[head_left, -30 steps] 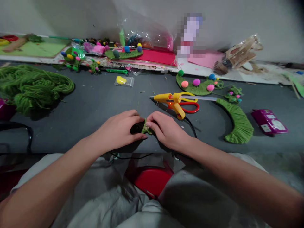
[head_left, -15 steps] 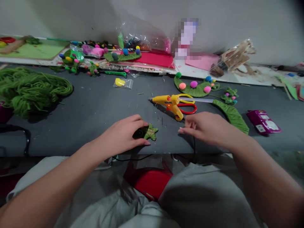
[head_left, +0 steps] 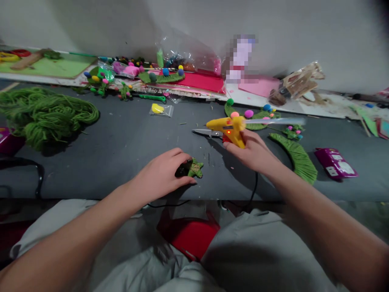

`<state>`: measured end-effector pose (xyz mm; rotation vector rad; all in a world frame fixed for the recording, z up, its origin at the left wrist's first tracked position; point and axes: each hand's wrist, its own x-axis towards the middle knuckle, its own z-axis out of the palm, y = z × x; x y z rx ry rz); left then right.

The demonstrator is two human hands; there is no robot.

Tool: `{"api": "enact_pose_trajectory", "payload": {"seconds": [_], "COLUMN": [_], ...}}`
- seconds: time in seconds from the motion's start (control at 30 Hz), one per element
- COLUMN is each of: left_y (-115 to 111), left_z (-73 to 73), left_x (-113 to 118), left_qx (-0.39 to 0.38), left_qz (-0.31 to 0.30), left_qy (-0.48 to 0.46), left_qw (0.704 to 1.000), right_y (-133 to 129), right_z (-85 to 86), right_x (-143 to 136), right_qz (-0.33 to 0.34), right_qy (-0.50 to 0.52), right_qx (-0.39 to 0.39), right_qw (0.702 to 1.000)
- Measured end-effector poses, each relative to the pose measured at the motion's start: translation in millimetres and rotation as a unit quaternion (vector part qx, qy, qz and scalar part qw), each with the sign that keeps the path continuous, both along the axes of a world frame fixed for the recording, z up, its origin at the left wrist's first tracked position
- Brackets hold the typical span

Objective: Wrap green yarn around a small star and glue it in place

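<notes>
In the head view, my left hand [head_left: 165, 167] rests low over the near part of the table. Its fingers and thumb curl around a small green yarn-wrapped star [head_left: 196, 168], part of which the hand hides. My right hand [head_left: 251, 150] is closed around the grip of a yellow hot glue gun [head_left: 226, 123], held above the table with its nozzle to the left. A red light glows on the gun, and a long clear glue stick [head_left: 273, 121] sticks out of its back. Beneath the gun show the blades of a pair of scissors [head_left: 206, 132]; their handles are mostly hidden.
Green yarn [head_left: 51, 117] lies left. A green wrapped crescent [head_left: 296, 158] and purple packet [head_left: 336, 163] are right; a pom-pom-trimmed crescent [head_left: 227, 109] lies behind the gun. A small bag with a yellow piece [head_left: 158, 108] is mid-table. Craft supplies line the wall. A black cord [head_left: 254, 188] hangs over the edge.
My right hand has taken hold of the glue gun and lifted it off the scissors. The star has turned slightly at my left hand. The view has shifted a little.
</notes>
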<state>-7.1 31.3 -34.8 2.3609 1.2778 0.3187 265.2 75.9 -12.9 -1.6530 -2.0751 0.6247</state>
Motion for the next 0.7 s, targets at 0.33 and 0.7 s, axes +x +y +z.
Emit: {"api": "enact_pose_trajectory", "payload": {"seconds": [0.33, 0.7], "left_y": [2.7, 4.9], "left_z": [-2.9, -3.6], "left_x": [-0.4, 2.6], "left_qx": [0.009, 0.011], "left_qz": [0.019, 0.018], "left_qy": [-0.018, -0.002], "left_qw": [1.000, 1.000], "right_y": [-13.3, -11.9], "right_z": [8.2, 1.9], "right_x": [23.2, 16.6], "right_qz": [0.110, 0.153], "right_qy": [0.138, 0.166], "right_qx": [-0.287, -0.302], "right_qw": [0.941, 0.926]}}
